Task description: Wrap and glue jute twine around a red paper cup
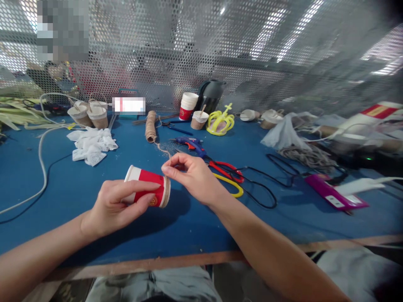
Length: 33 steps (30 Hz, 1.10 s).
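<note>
A red and white paper cup lies on its side in my left hand, its base turned to the right. Brown twine is wrapped round the cup near that base. My right hand pinches the strand between thumb and forefinger, close above the wrapped end. From there the strand runs back to a twine roll on the blue table. A blue glue gun lies behind my right hand.
Red and yellow handles and black cables lie right of my right hand. A purple power strip is farther right. Crumpled white material, twine-wrapped cups, stacked cups, a yellow crown and a dark jug stand or lie farther back.
</note>
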Each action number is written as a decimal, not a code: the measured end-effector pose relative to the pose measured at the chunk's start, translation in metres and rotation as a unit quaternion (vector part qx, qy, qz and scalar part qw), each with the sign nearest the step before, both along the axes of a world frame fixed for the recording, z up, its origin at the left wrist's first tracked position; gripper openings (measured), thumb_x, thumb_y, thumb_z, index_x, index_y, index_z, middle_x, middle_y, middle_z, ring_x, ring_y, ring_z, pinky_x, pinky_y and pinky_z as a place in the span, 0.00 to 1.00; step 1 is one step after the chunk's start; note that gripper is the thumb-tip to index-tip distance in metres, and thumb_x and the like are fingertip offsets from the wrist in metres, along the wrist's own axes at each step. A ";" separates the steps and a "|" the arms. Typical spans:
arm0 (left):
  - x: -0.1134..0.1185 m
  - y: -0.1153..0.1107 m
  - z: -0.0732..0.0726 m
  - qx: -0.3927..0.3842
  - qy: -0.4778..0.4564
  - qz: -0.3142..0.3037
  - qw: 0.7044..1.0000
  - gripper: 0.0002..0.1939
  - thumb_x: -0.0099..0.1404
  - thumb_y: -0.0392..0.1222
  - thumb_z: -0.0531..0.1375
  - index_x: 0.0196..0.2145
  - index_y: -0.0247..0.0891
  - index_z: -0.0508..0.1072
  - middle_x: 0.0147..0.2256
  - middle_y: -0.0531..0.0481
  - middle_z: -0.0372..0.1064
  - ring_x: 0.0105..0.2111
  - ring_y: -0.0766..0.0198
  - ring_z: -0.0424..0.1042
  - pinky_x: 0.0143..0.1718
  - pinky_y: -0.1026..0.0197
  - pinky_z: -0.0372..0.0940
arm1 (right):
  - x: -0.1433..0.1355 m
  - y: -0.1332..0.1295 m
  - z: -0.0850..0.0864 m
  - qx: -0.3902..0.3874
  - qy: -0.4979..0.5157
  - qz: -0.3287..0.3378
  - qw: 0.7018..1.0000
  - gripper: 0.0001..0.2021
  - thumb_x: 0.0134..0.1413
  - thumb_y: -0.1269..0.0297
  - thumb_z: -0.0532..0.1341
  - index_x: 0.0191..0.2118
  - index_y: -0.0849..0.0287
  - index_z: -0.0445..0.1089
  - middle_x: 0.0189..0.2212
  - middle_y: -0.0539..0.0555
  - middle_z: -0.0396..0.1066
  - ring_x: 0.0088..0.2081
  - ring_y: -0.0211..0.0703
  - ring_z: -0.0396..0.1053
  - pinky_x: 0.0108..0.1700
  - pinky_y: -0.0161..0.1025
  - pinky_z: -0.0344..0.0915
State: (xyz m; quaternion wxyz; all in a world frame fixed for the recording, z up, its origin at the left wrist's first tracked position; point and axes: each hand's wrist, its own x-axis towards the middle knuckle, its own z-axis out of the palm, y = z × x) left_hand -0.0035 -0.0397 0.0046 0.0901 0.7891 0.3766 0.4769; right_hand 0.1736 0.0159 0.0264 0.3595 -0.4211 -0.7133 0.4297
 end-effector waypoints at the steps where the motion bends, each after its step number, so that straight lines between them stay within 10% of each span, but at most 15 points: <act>1: 0.000 0.000 0.000 0.006 0.003 0.000 1.000 0.07 0.56 0.34 0.58 0.32 0.38 0.75 0.16 0.56 0.71 0.11 0.77 0.56 0.13 0.74 0.53 | 0.000 0.000 0.000 -0.007 0.004 0.001 1.000 0.05 0.46 0.64 0.61 0.26 0.60 0.67 0.24 0.48 0.69 0.28 0.35 0.65 0.35 0.35 0.61; 15: -0.001 -0.003 0.001 0.051 0.010 -0.016 0.999 0.07 0.55 0.31 0.59 0.32 0.37 0.74 0.16 0.57 0.69 0.11 0.77 0.57 0.14 0.74 0.54 | -0.001 0.003 -0.008 -0.072 0.022 0.021 0.997 0.06 0.45 0.62 0.61 0.27 0.60 0.68 0.25 0.49 0.68 0.28 0.35 0.64 0.35 0.36 0.60; 24: -0.002 0.007 -0.002 -0.179 -0.172 0.049 0.967 0.08 0.58 0.40 0.58 0.33 0.35 0.75 0.30 0.49 0.75 0.26 0.69 0.70 0.25 0.71 0.66 | 0.004 0.010 -0.003 0.012 -0.051 -0.076 0.996 0.13 0.53 0.57 0.55 0.27 0.61 0.66 0.25 0.51 0.67 0.28 0.36 0.62 0.32 0.36 0.58; 33: -0.001 0.009 -0.011 -0.214 -0.130 0.037 0.968 0.11 0.57 0.40 0.59 0.39 0.37 0.74 0.33 0.50 0.75 0.29 0.67 0.71 0.33 0.67 0.66 | -0.002 0.000 -0.009 -0.216 0.108 0.073 0.968 0.09 0.44 0.61 0.62 0.26 0.61 0.64 0.23 0.47 0.63 0.25 0.32 0.59 0.30 0.33 0.56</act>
